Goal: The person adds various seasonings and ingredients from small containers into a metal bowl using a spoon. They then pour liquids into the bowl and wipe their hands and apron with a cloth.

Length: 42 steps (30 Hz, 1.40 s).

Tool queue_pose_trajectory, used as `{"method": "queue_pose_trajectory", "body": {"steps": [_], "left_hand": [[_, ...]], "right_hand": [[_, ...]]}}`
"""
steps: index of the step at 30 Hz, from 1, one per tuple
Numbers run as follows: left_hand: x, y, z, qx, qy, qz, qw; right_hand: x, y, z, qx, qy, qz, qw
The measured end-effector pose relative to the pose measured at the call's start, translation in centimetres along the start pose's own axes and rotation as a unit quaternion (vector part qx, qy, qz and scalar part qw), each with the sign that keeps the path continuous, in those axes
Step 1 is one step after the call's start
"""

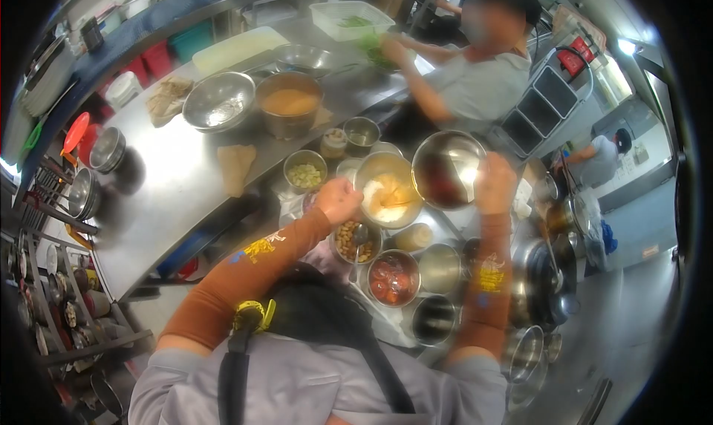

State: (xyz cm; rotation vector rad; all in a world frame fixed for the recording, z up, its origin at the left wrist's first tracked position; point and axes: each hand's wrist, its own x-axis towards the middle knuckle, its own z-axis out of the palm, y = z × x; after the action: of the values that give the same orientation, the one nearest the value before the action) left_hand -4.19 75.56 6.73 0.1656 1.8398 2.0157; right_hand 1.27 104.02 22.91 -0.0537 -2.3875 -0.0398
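My left hand [339,201] is closed at the left rim of a metal bowl [392,163] that contains something white and orange-brown. My right hand [496,184] grips the right side of a larger metal bowl [451,144], tilted so its inside shows a dark red patch. The two bowls are side by side, their rims close together. Just below my left hand stands a container of brown nut-like pieces [355,241] with a spoon in it. Nearer me is a container of red pieces [394,278]. A bowl of chopped pale green pieces [305,175] sits to the left.
A pot of orange liquid [290,102] and a wide metal bowl [219,102] stand on the steel counter [160,176]. Across from me a co-worker [483,76] handles green leaves [379,52] beside a white tub [349,17]. Several metal pots [535,276] crowd the right.
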Motion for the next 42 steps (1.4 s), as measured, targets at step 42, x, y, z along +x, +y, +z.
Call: {"method": "queue_pose_trajectory", "body": {"steps": [42], "left_hand": [[-35.0, -9.1, -42.8, -0.195, 0.656, 0.056, 0.727]], "right_hand": [[-11.9, -0.9, 14.5, -0.007, -0.190, 0.237, 0.953]]}}
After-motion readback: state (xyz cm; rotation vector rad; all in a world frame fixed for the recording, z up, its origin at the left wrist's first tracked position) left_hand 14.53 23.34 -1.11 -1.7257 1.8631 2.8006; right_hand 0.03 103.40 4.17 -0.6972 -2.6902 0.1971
